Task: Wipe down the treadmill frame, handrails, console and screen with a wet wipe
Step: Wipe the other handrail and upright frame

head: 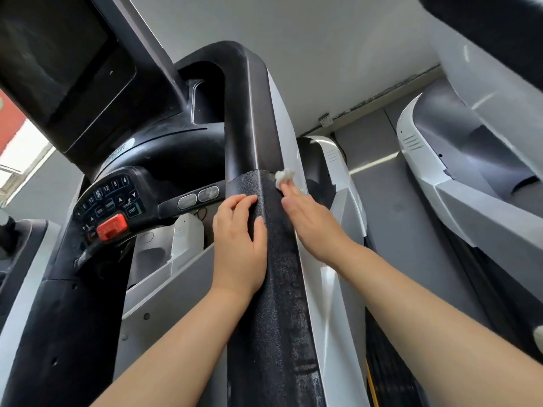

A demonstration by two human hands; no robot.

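— Black and rough, that is the handrail (273,259) in the middle; where are the hands on it?

— The left hand (239,245) lies on its left side, fingers close together and bent over the edge, thumb on the top face. The right hand (311,221) is on the right side, fingers straight and close together, and the fingertips press a small white wipe (283,176) against the rail, where the rough part meets the smooth part.

— Does the right hand close around the wipe?

— No, it only pushes it with flat fingers; the thumb I cannot see.

— What is beside the rail?

— At the left is the console (108,201) with its buttons and a red stop button (112,227), and above it the dark screen (55,60). At the right stands a second white machine (440,171).
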